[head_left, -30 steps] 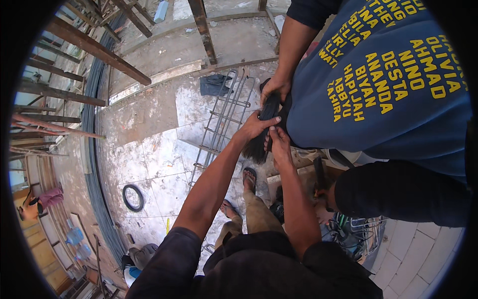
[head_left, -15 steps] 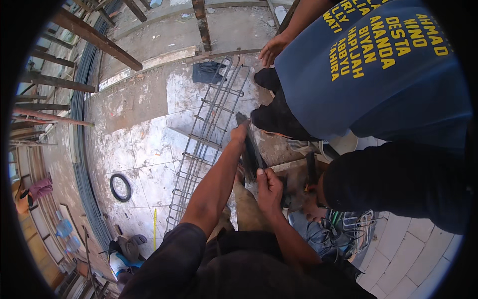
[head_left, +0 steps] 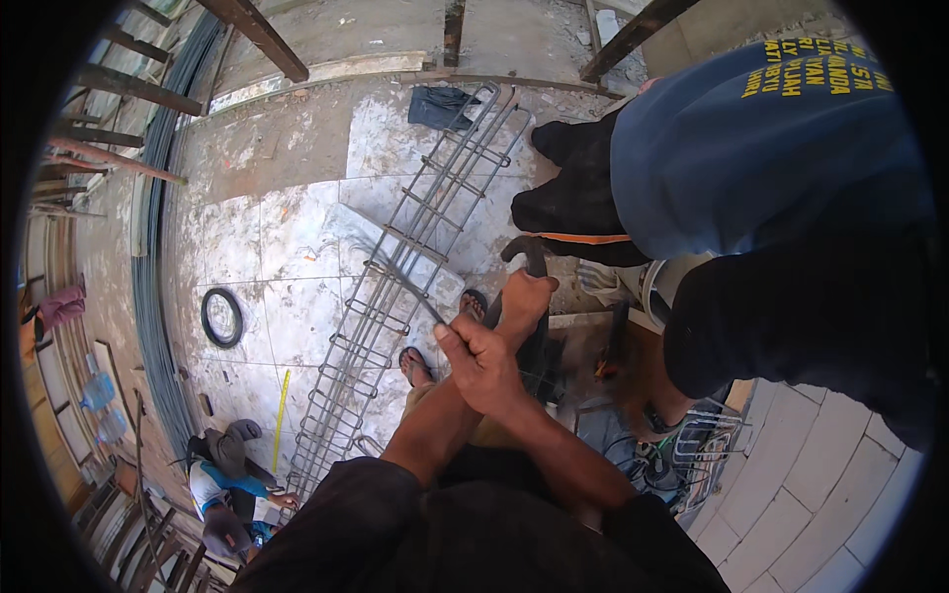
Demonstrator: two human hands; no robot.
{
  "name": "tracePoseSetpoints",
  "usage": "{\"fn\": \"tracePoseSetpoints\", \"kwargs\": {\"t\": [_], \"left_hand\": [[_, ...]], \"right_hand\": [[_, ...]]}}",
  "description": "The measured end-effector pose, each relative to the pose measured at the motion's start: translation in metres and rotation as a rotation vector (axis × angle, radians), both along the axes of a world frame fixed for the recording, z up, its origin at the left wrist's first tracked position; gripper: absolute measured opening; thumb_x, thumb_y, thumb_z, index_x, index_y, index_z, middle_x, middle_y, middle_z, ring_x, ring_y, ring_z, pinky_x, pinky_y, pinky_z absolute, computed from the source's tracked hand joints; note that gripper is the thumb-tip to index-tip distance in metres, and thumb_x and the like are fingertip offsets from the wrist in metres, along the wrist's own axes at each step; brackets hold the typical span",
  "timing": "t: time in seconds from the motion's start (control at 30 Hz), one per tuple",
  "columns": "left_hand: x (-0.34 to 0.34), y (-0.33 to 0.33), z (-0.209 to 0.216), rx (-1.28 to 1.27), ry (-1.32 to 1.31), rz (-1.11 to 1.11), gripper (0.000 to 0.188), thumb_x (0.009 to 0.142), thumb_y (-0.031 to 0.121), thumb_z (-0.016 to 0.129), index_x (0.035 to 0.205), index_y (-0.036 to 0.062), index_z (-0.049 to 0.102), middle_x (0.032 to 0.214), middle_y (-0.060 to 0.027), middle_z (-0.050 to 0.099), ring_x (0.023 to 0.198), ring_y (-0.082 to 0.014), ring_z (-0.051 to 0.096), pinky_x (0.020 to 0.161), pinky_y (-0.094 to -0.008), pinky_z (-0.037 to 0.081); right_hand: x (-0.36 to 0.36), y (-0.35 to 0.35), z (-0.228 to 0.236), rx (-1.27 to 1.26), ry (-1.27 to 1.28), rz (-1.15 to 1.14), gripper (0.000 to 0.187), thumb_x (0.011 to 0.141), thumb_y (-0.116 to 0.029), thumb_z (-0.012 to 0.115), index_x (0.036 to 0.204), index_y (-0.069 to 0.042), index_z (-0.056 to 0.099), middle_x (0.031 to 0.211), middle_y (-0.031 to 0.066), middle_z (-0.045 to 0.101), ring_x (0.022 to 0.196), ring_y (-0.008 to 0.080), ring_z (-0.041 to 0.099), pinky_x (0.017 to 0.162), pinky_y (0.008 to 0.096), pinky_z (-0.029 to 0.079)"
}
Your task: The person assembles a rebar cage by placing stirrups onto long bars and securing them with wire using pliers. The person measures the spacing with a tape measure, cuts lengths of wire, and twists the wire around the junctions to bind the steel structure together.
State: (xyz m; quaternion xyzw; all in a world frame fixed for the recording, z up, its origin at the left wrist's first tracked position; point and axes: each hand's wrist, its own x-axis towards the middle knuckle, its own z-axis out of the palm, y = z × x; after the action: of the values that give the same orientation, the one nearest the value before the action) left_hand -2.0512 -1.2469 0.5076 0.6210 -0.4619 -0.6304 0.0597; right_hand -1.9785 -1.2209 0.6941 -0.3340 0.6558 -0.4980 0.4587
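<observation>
My left hand [head_left: 524,301] is closed round a tool's dark curved handle [head_left: 529,253], and a dark length of the tool runs down behind my wrist. My right hand [head_left: 481,368] crosses over my left forearm. Its fingers are closed on a thin dark rod [head_left: 420,292], whose end sticks out past the thumb and slants up and left over the rebar cage. The long steel rebar cage [head_left: 395,267] lies slantwise on the white tiles, left of both hands. My feet in sandals [head_left: 415,366] stand beside it.
A co-worker in a blue shirt [head_left: 732,168] stands close on my right. Another person [head_left: 227,484] is low at the cage's near end. A black ring [head_left: 221,317], a yellow tape strip [head_left: 282,420], long bars [head_left: 153,287] and timber props [head_left: 252,35] lie or stand leftward.
My left hand has moved right with the handle. My right hand has moved left and up, across my left forearm, and now holds the thin rod. The view has shifted; the person at lower left shows more.
</observation>
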Motion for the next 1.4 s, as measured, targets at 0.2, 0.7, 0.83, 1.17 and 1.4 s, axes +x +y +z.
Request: {"fn": "tracePoseSetpoints", "kwargs": {"t": [0.2, 0.7, 0.83, 1.17, 1.4], "left_hand": [[0.035, -0.007, 0.018, 0.002, 0.199, -0.351, 0.021, 0.075, 0.017, 0.075, 0.081, -0.0010, 0.066, 0.074, -0.0059, 0.065, 0.068, -0.0165, 0.060, 0.063, -0.0370, 0.048], [0.125, -0.073, 0.058, -0.148, 0.422, 0.176, 0.017, 0.081, 0.015, 0.071, 0.085, 0.0007, 0.064, 0.073, -0.0002, 0.060, 0.063, -0.0093, 0.054, 0.055, -0.0293, 0.043], [0.138, -0.122, 0.023, 0.221, 0.593, 0.821, 0.008, 0.075, 0.007, 0.067, 0.076, 0.0036, 0.060, 0.064, -0.0026, 0.052, 0.051, -0.0161, 0.049, 0.049, -0.0324, 0.041], [0.143, -0.077, 0.027, -0.169, 0.517, 0.840, 0.003, 0.077, 0.001, 0.060, 0.075, 0.0022, 0.058, 0.065, -0.0044, 0.055, 0.050, -0.0153, 0.049, 0.048, -0.0304, 0.038], [0.176, 0.007, -0.018, -0.300, 0.286, 0.473, 0.013, 0.079, 0.006, 0.069, 0.088, -0.0003, 0.062, 0.075, -0.0050, 0.063, 0.064, -0.0142, 0.057, 0.059, -0.0309, 0.047]], "right_hand": [[-0.026, -0.002, 0.000, -0.024, -0.321, -0.273, 0.035, 0.107, -0.020, 0.057, 0.075, -0.007, 0.052, 0.062, -0.0078, 0.041, 0.048, 0.0038, 0.035, 0.046, 0.0243, 0.028], [0.027, -0.001, 0.042, -0.066, -0.072, -0.052, 0.031, 0.105, -0.021, 0.061, 0.078, -0.006, 0.055, 0.061, -0.0041, 0.046, 0.052, 0.0050, 0.039, 0.047, 0.0265, 0.031], [0.041, 0.049, 0.087, -0.049, 0.294, 0.291, 0.021, 0.100, -0.020, 0.065, 0.088, -0.003, 0.063, 0.063, 0.0132, 0.058, 0.053, 0.0279, 0.060, 0.052, 0.0381, 0.045], [0.104, 0.037, 0.063, -0.160, 0.130, 0.366, 0.026, 0.100, -0.025, 0.063, 0.084, -0.005, 0.059, 0.064, 0.0157, 0.059, 0.060, 0.0360, 0.064, 0.055, 0.0482, 0.046], [0.099, -0.012, 0.138, -0.232, -0.076, 0.309, 0.036, 0.104, -0.021, 0.062, 0.075, -0.003, 0.049, 0.056, 0.0064, 0.042, 0.047, 0.0137, 0.040, 0.048, 0.0366, 0.035]]}}
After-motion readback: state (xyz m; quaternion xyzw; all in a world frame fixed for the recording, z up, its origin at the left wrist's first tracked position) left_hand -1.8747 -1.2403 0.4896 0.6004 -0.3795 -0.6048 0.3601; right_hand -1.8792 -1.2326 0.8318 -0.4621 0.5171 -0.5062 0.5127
